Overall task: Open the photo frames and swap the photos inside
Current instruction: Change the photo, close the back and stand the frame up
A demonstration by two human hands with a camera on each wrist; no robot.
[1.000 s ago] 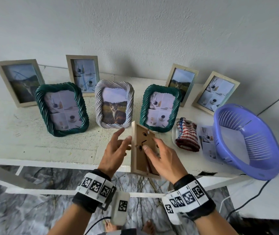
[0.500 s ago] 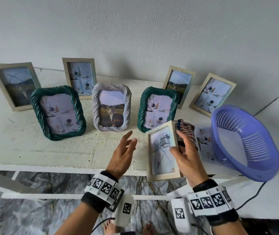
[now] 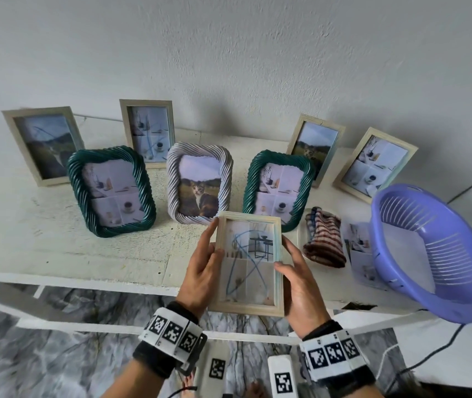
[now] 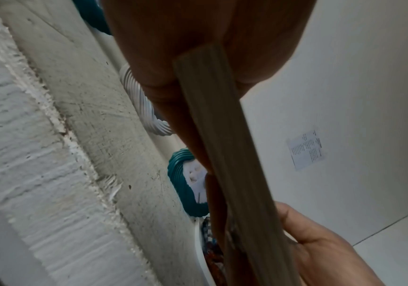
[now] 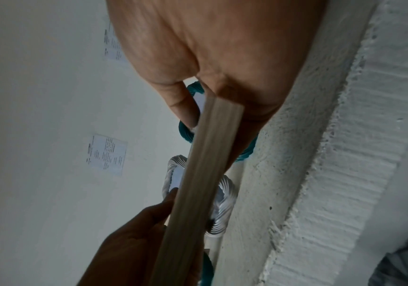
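Pale wooden rectangular photo frame [image 3: 248, 265] held glass-up above front edge of white shelf [image 3: 56, 248]; left hand [image 3: 201, 271] and right hand [image 3: 300, 282] clamp opposite long sides, likely steadying it for inspection before setting down.

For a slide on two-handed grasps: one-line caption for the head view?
Left hand and right hand hold a wooden photo frame glass-up over the white shelf's edge.
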